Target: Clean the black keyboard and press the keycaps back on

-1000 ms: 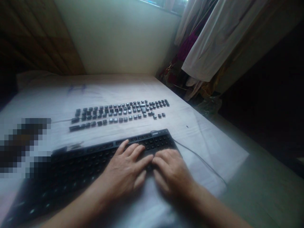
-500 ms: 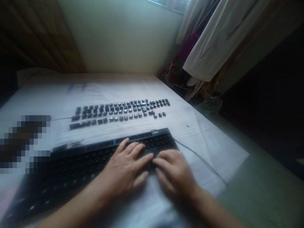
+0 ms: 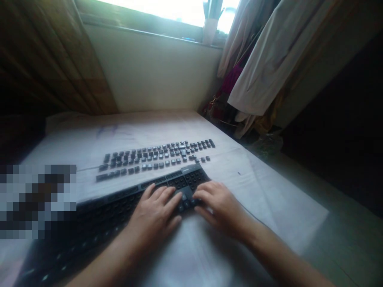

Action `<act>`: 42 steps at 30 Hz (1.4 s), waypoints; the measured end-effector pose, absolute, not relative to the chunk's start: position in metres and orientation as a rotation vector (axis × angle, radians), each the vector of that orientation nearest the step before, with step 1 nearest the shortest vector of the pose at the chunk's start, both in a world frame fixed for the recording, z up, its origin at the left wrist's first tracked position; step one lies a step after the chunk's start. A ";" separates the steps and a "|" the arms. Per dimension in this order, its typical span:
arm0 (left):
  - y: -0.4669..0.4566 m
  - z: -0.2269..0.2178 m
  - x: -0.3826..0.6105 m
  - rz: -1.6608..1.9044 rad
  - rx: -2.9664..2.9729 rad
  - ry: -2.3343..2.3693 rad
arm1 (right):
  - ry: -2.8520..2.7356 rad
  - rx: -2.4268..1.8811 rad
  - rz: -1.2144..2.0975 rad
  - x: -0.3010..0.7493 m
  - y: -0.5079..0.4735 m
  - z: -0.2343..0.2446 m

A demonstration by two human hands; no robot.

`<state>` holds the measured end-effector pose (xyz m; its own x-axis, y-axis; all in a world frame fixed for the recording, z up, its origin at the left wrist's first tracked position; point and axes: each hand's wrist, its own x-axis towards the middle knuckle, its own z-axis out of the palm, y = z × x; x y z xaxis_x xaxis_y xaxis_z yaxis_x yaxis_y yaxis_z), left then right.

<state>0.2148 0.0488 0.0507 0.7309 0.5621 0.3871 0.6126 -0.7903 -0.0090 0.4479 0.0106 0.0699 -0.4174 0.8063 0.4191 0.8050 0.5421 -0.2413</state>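
A black keyboard lies slanted across the near part of the table, and most of its keys appear stripped to bare stems. A few keycaps sit on it in the arrow-key area, between my hands. My left hand rests palm down over its middle right, fingers spread, index fingertip by those keycaps. At the lower right corner, my right hand has curled fingers over the number pad and its thumb at the front edge, closed on the keyboard. Blur hides the exact contact.
Rows of loose black keycaps lie beyond the keyboard on the white-covered table. A cable trails past my right wrist. Clothes hang at the right, a curtain at the left. A pixelated patch covers something at the left.
The view has tilted up, bringing the window in. The keyboard's right end has shifted left and nearer the loose keycaps. The arrow-area keycaps now show between my hands.
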 end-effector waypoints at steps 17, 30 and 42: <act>0.035 0.037 0.201 -0.701 -2.654 -0.805 | -2.198 -1.199 0.077 0.434 0.017 0.052; 0.028 0.042 0.205 -0.745 -2.753 -0.778 | -2.028 -1.212 0.147 0.454 0.024 0.054; 0.028 0.037 0.200 -0.696 -2.755 -0.772 | -2.037 -1.239 0.195 0.453 0.023 0.053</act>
<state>0.2005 0.0276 0.0371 0.7532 0.4396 0.4893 0.5322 -0.8444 -0.0606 0.4529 0.0232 0.0530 -0.2676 0.8196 0.5066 0.7085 0.5237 -0.4731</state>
